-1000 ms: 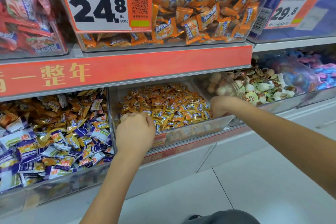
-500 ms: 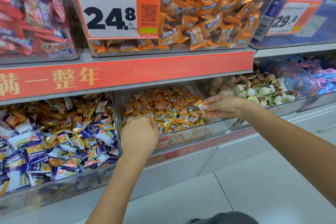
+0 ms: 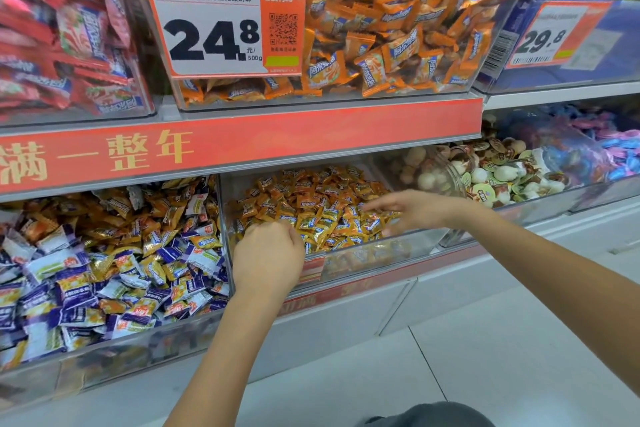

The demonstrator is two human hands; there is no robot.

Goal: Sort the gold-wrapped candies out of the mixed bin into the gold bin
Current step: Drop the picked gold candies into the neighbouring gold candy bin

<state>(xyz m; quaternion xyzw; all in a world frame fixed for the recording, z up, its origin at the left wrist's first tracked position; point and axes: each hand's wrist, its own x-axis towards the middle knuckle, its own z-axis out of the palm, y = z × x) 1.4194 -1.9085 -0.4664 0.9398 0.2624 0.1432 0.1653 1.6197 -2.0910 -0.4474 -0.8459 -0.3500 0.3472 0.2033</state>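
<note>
Your left hand (image 3: 268, 258) hangs over the front wall of the gold bin (image 3: 360, 255), knuckles up and fingers curled down into the near left corner of the gold-wrapped candies (image 3: 315, 208). The back of the hand hides the fingertips, so you cannot tell from here whether they pinch a candy or only rest on the heap.

Your right hand (image 3: 410, 210) reaches in from the right with its fingers (image 3: 375, 206) stretched out nearly flat and slightly spread, holding nothing. They hover just above the right side of the same heap, and the candies lie directly beneath and in front of the fingertips.

The gold bin sits in the middle of the lower shelf. Just to its left, sharing a clear wall, the mixed bin (image 3: 104, 354) holds gold wrappers scattered among blue-and-white ones. Neither of your hands is over that bin.

Above, a red shelf strip (image 3: 311, 130) with gold characters runs across. On the upper shelf a clear bin of orange-wrapped sweets carries a price tag (image 3: 221, 26) reading 24.8.
</note>
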